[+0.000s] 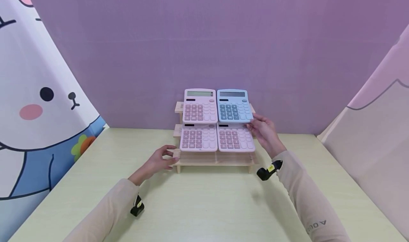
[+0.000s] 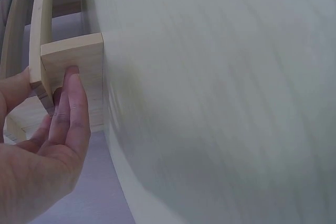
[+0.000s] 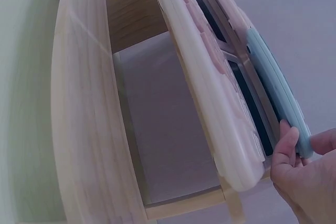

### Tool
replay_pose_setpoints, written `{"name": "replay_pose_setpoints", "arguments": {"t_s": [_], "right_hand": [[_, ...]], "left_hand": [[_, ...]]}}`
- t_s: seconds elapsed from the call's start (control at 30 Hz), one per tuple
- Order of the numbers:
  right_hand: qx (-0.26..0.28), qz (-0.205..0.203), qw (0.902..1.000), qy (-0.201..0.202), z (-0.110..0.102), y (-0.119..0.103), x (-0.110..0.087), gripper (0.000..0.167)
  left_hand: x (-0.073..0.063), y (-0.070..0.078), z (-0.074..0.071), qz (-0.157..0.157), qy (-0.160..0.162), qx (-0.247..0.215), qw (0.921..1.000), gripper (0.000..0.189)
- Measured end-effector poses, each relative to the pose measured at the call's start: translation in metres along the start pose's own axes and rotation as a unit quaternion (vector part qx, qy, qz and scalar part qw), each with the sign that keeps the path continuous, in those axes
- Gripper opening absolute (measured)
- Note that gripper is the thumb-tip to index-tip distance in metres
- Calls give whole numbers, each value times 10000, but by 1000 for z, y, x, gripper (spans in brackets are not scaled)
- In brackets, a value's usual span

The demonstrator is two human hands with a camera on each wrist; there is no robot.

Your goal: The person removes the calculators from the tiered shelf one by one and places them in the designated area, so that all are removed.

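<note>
A stepped wooden stand holds several calculators. On the top step, a pink calculator is beside a blue calculator. Below them lean another pink calculator at left and a pink calculator at right, their screens hidden behind the upper pair. My right hand pinches the blue calculator's lower right corner between thumb and fingers, as the right wrist view shows. At the stand's left end my left hand grips the lowest board, thumb on its edge and fingers against the leg.
The stand rests on a pale wood-grain table, near a purple cloth backdrop. A cartoon-printed cloth hangs at left and a pink and cream cloth at right. The lowest board's top is bare.
</note>
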State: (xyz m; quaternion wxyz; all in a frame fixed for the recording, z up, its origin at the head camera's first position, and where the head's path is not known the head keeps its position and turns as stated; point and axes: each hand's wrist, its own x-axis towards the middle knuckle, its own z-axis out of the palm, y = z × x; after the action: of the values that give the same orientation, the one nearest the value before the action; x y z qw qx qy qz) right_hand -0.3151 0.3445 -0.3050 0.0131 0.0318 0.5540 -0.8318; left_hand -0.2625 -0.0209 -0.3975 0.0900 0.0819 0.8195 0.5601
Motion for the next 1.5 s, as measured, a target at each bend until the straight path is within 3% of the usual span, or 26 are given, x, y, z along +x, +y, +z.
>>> {"name": "replay_pose_setpoints", "arguments": {"t_s": [0.2,0.43,1.03,1.5], "right_hand": [[314,-94,9994,-97,0,-3,-2,25],[179,-78,9997,-117,0,-7,-4,41],[401,-270,9987,-149,-20,-15,-8,24],[209,-195,9992,-281,-40,-21,-16,35]], "left_hand": [[0,2,2,-162,27,-12,9999,57],[0,3,2,-212,62,1,9998,57],[0,2,2,-212,91,25,9997,57],[0,2,2,-198,103,-35,9997,56]]}}
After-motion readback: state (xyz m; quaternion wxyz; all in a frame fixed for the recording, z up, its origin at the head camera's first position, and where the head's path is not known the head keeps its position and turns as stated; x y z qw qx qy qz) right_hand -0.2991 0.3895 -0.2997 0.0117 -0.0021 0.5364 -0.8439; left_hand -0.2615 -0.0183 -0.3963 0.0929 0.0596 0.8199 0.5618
